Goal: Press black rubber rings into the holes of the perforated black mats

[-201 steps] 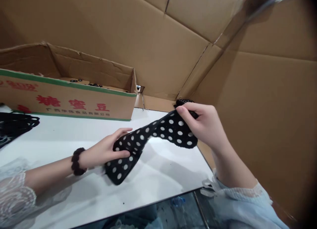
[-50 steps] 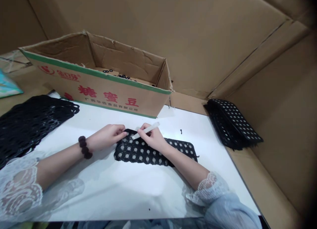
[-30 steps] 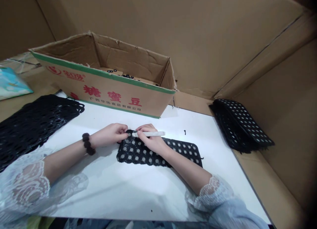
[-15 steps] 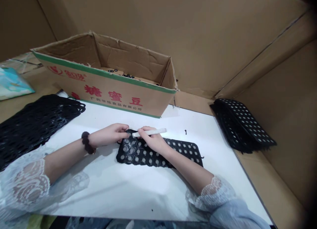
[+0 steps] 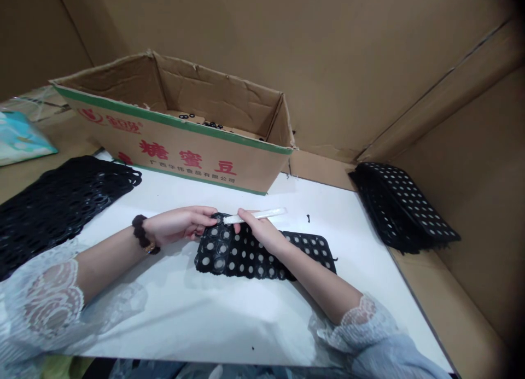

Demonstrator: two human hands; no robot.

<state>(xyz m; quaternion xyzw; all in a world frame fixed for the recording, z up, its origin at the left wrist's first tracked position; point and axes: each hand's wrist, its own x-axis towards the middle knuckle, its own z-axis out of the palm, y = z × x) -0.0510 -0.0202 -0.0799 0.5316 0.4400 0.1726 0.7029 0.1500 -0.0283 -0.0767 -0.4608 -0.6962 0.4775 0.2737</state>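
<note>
A black rubbery sheet with rows of round pale spots lies on the white board, its left end raised slightly. My left hand pinches that sheet at its upper left corner between thumb and fingers. Closed around a white pen-like stick, my right hand is over the sheet's upper edge. The stick's left tip is at the sheet near my left fingertips, and its other end points up to the right. My right forearm covers part of the sheet.
An open cardboard box with small black rings inside stands behind the hands. Black perforated sheets lie at the left; a stack of dotted black sheets is at the right. A blue-green packet lies far left.
My right hand and the stick have shifted slightly right, and the stick's outer end is a little higher. The sheet's left end has bent up slightly as my left hand turned.
</note>
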